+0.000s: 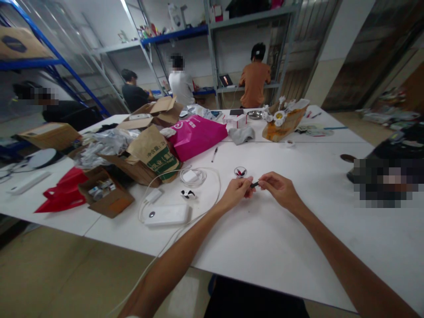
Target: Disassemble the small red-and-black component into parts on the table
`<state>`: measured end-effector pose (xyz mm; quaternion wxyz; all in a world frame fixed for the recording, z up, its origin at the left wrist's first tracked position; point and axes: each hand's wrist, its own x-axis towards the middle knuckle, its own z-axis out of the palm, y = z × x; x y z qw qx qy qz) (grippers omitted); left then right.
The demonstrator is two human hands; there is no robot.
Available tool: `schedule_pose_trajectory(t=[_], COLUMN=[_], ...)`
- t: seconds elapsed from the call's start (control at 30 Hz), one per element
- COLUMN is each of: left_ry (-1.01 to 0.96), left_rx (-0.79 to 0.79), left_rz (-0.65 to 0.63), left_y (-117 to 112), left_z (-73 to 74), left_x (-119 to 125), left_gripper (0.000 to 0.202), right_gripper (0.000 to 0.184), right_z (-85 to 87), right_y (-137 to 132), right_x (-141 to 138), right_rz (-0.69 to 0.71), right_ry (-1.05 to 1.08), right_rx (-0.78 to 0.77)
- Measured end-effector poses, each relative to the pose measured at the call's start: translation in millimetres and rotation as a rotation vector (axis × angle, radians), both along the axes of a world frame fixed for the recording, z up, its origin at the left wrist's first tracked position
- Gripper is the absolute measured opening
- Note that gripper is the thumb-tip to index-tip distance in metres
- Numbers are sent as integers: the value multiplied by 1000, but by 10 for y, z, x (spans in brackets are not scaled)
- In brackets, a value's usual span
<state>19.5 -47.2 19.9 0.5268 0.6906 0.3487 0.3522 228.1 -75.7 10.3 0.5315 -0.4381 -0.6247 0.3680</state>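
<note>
Between my two hands, over the white table (228,247), is a small dark stick-like piece (255,184), too small to name. My left hand (239,192) is closed around its left end, with fingers curled. My right hand (277,187) pinches its right end between thumb and fingertips. Just behind my left hand stands a small round clear container (240,171) with a few red and dark bits in it. A black pen (214,154) lies farther back.
To the left are a white power bank (167,215), a coiled white cable (202,176), a small black-and-white object (188,194) and an open cardboard box (106,192). Behind stand a paper bag (154,152) and a magenta bag (198,134). Other people sit at the back.
</note>
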Motion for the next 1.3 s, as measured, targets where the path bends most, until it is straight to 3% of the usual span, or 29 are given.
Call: schedule_pose_trajectory(t=[0.17,0.37,0.73,1.1,1.2,1.3], left_ry=[-5,39,1,-90,-142,-155], left_rx=[218,253,18,-217,-284,-226], left_rz=[52,37,-238,-504,-516,-402], left_y=[-48,-50,-25,-44,-62,-55], left_z=[88,87,105,288,292,245], left_x=[1,-24,-77,-131,-115,-78], left_gripper=[45,33,48,53,53,54], right_gripper=[42,47,37,31,30,32], right_z=[-9,37,189,179,159,159], right_y=[8,12,-16,-60,-62,-56], right_x=[19,81,160,159,146,145], right_rz=[11,51,176,331,340,272], right_ry=[9,-61,-104,65,120,106], right_rx=[-35,-148,-73,-214,-221,-197])
